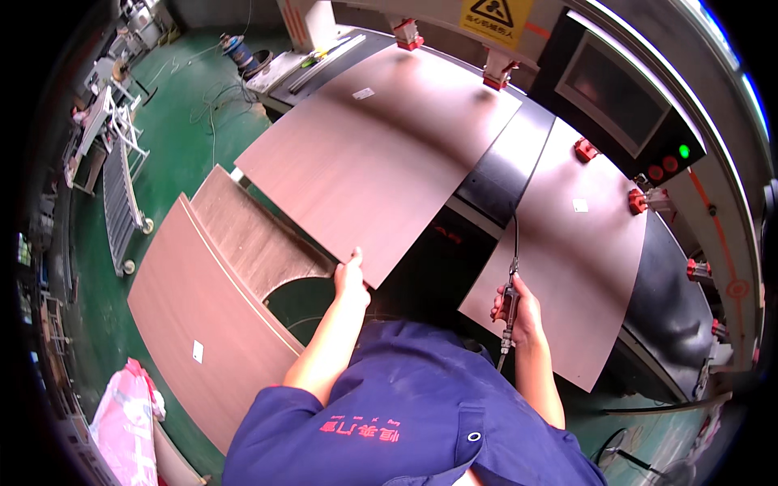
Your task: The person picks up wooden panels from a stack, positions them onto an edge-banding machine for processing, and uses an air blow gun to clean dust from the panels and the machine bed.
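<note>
My left hand (350, 279) grips the near edge of a large brown wood-grain panel (365, 154), thumb on top and fingers hidden below. That panel lies on a dark machine table (494, 186), its near end sticking out past the table. In my right hand (527, 312) is a black air blow gun (509, 304) with a long thin nozzle pointing away from me. It is held above a second brown panel (579, 267), which lies on the table to the right. Each panel bears a small white label.
Red clamps (497, 77) line the machine's far side, beside a dark screen (612, 89) and a lit green button (685, 151). At left, more brown panels (215, 324) are stacked near a grey wheeled ramp-like frame (120, 206). A pink bag (126, 425) lies at lower left.
</note>
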The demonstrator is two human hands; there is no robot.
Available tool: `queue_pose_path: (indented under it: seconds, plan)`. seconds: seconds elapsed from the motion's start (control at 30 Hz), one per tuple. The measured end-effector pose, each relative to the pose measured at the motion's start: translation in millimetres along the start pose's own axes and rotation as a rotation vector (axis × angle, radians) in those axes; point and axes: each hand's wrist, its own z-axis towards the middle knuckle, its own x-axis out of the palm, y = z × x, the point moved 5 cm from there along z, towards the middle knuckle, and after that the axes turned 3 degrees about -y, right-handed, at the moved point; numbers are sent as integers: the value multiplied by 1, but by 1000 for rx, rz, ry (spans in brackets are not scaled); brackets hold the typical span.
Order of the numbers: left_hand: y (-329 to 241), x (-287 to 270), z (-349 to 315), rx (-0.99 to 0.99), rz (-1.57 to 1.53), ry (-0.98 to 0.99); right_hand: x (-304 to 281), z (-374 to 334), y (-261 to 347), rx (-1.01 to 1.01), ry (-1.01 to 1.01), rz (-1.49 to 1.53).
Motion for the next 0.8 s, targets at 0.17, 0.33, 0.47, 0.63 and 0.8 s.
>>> queue_pose_path:
  seconds: [0.17,0.33,0.47,0.63,0.8]
  plan:
    - [-41,-25,-26,111,97,-154,-3,18,21,-25,13,6]
    - [-76,-60,-51,183,207,-201,-5,33,36,-21,-107,4]
    - [-95,-83,-66,70,115,-141,-10,52,44,5,-23,-43]
    - [-124,-116,-85,193,313,-222,5,70,55,-9,-9,85]
    - [-145,-148,-92,273,445,-162,14,116,75,2,33,183]
